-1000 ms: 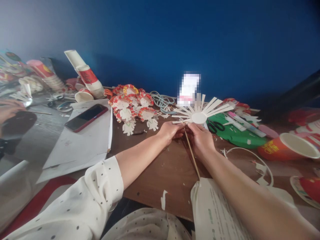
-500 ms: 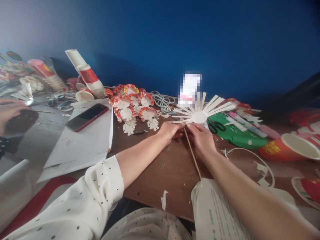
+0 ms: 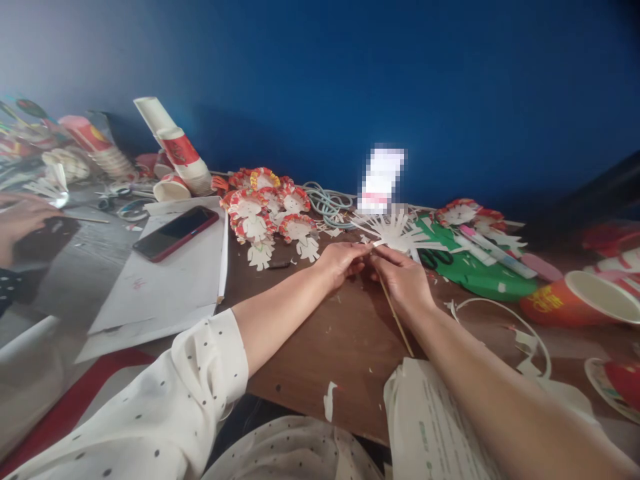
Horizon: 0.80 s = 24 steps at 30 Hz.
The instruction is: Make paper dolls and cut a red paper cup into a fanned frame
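Observation:
A cut paper cup (image 3: 395,235) with its side snipped into many white strips fans out just beyond my hands. My left hand (image 3: 341,263) is closed, thumb and forefinger pinching at the near strips of the cup. Closed beside it, my right hand (image 3: 401,277) grips a thin wooden stick (image 3: 397,321) near its top. The stick slants down toward me from under the fingers. The fingertips of both hands meet, and they hide where stick and cup come together.
Several paper dolls (image 3: 255,207) with red frilled rims lie behind my left hand. A phone (image 3: 176,233) rests on a white board (image 3: 200,287). To the right are black scissors (image 3: 435,259), a green sheet (image 3: 493,283) and an orange cup (image 3: 550,301). Another person's hand (image 3: 23,223) is far left.
The cut cup has tilted and dropped a little, so its round base no longer faces me plainly. The stick's lower end has swung slightly right, off the white printed bag.

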Each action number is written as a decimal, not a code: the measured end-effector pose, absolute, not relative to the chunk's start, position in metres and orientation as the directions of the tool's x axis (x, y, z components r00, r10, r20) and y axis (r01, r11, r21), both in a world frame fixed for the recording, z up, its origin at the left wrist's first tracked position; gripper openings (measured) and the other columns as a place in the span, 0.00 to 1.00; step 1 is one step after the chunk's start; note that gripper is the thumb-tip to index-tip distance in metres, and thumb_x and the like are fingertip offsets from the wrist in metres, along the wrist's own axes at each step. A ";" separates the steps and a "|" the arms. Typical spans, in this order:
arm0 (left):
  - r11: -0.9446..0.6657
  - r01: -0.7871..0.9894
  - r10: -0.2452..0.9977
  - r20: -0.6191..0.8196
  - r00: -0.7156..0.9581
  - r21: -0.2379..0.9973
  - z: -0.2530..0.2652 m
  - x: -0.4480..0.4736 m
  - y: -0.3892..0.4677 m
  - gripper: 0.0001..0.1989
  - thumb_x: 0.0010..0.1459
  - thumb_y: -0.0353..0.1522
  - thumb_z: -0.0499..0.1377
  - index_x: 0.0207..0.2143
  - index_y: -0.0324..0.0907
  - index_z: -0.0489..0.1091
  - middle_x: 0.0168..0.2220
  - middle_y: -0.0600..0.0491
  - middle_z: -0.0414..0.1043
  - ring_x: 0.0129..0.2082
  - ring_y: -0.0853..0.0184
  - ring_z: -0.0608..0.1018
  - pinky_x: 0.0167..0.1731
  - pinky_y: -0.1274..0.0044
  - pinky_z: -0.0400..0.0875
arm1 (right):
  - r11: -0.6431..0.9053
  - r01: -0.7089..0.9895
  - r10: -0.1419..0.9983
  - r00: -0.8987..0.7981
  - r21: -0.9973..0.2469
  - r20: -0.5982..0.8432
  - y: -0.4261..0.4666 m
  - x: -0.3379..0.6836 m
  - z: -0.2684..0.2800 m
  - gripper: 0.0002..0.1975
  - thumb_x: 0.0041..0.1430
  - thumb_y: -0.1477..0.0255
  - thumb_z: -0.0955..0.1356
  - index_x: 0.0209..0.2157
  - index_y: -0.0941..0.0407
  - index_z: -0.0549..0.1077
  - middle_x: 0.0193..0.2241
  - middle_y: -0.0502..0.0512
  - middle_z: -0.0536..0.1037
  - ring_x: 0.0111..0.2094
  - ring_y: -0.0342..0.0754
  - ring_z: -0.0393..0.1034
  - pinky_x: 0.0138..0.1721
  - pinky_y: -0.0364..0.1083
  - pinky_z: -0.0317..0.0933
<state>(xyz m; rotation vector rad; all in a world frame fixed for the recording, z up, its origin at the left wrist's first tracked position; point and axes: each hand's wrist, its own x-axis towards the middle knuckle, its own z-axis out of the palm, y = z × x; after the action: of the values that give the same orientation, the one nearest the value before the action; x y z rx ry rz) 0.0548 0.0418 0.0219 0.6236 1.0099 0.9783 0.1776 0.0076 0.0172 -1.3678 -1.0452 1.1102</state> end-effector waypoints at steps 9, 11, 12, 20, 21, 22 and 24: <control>0.481 -0.373 0.874 -0.403 0.271 0.794 0.023 0.050 0.045 0.05 0.51 0.29 0.65 0.29 0.35 0.74 0.25 0.53 0.70 0.24 0.76 0.71 0.27 0.81 0.67 | -0.093 -0.016 0.975 0.200 -0.996 -0.094 0.008 0.183 0.016 0.19 0.42 0.67 0.73 0.40 0.55 0.80 0.25 0.49 0.77 0.22 0.41 0.66 0.25 0.42 0.60; 0.477 -0.358 0.877 -0.406 0.259 0.802 0.023 0.051 0.045 0.02 0.51 0.26 0.64 0.28 0.35 0.74 0.25 0.53 0.71 0.23 0.76 0.71 0.26 0.82 0.67 | -0.107 -0.032 0.973 0.205 -0.994 -0.111 0.010 0.184 0.013 0.20 0.42 0.67 0.74 0.41 0.54 0.80 0.24 0.48 0.77 0.22 0.40 0.65 0.25 0.41 0.59; 0.474 -0.350 0.878 -0.406 0.253 0.808 0.023 0.051 0.044 0.01 0.51 0.25 0.63 0.27 0.34 0.74 0.25 0.52 0.71 0.23 0.76 0.72 0.26 0.82 0.67 | -0.111 -0.035 0.972 0.205 -0.993 -0.116 0.010 0.184 0.011 0.20 0.42 0.67 0.74 0.41 0.54 0.80 0.24 0.48 0.77 0.21 0.40 0.65 0.25 0.41 0.59; 0.465 -0.319 0.882 -0.402 0.246 0.826 0.023 0.053 0.043 0.04 0.50 0.27 0.65 0.28 0.34 0.73 0.23 0.53 0.70 0.22 0.76 0.71 0.25 0.82 0.66 | -0.097 -0.029 0.977 0.189 -0.995 -0.101 0.011 0.185 0.006 0.22 0.42 0.66 0.74 0.43 0.56 0.79 0.22 0.48 0.76 0.21 0.41 0.65 0.25 0.42 0.58; 0.468 -0.316 0.881 -0.405 0.247 0.825 0.023 0.053 0.042 0.04 0.50 0.27 0.65 0.29 0.34 0.73 0.23 0.53 0.70 0.22 0.77 0.70 0.25 0.82 0.66 | -0.096 -0.024 0.978 0.185 -0.995 -0.099 0.011 0.185 0.007 0.22 0.43 0.66 0.73 0.43 0.56 0.79 0.22 0.48 0.76 0.21 0.41 0.65 0.25 0.42 0.58; 0.470 -0.311 0.880 -0.407 0.246 0.827 0.023 0.053 0.042 0.05 0.50 0.27 0.65 0.29 0.34 0.73 0.23 0.53 0.69 0.22 0.77 0.70 0.25 0.82 0.66 | -0.093 -0.018 0.980 0.177 -0.995 -0.095 0.011 0.185 0.007 0.22 0.43 0.66 0.73 0.43 0.56 0.79 0.23 0.48 0.76 0.21 0.41 0.65 0.26 0.42 0.58; 0.466 -0.295 0.881 -0.409 0.237 0.834 0.024 0.054 0.042 0.05 0.50 0.27 0.65 0.30 0.34 0.73 0.22 0.54 0.68 0.21 0.77 0.69 0.24 0.83 0.65 | -0.087 0.007 0.983 0.164 -0.996 -0.085 0.010 0.184 0.009 0.20 0.44 0.66 0.73 0.42 0.55 0.79 0.24 0.48 0.77 0.21 0.40 0.65 0.26 0.42 0.58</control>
<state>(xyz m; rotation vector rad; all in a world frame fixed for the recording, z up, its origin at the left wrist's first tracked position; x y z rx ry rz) 0.0537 0.0416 0.0236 0.6988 1.0241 0.9032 0.1841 0.0100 0.0089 -1.3554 -1.0543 1.1412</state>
